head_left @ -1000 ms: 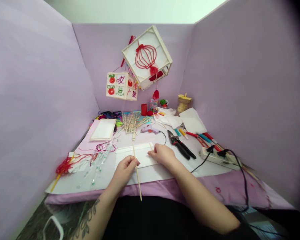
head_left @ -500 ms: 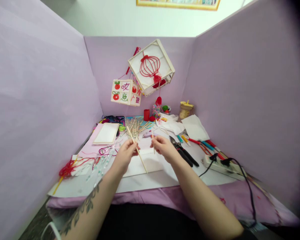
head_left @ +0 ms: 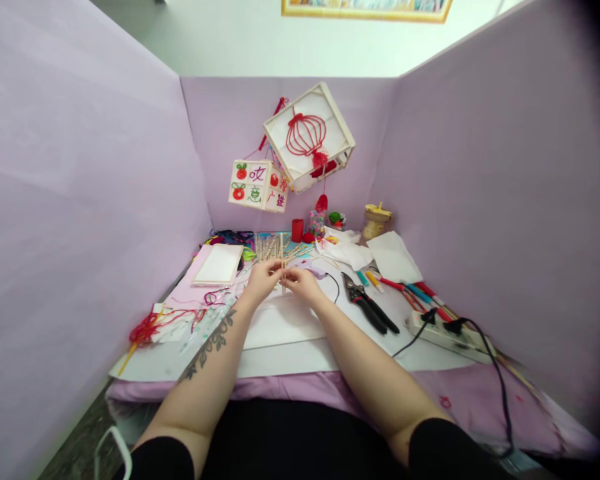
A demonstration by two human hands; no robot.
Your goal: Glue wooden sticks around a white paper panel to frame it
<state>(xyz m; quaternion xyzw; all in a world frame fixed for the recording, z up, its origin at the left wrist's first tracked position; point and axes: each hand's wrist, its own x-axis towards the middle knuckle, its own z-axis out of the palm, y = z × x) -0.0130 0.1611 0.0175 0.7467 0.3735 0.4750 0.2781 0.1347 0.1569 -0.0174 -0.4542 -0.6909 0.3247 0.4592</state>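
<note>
My two hands meet above the middle of the table, fingertips nearly touching. Thin wooden sticks (head_left: 282,245) are pinched between them, pointing away from me and held close alongside each other. My left hand (head_left: 264,279) is closed on the longer stick. Closed too, my right hand (head_left: 303,283) grips the shorter one, mostly hidden by the fingers. Just beyond lies a bunch of similar sticks (head_left: 267,247). A pale purple glue gun (head_left: 312,268) rests partly behind my right hand. Below the hands is a white sheet (head_left: 285,323).
Black-handled pruning shears (head_left: 370,307) lie right of my hands. A power strip (head_left: 450,337) with black cords sits farther right, near markers (head_left: 373,280). To the left are a white framed panel (head_left: 219,265) and red yarn (head_left: 147,329). Decorated lanterns (head_left: 310,137) hang at the back.
My hands have come together and moved slightly away from me. The long stick, tilted before, now stands in line beside the short one. The view has shifted slightly.
</note>
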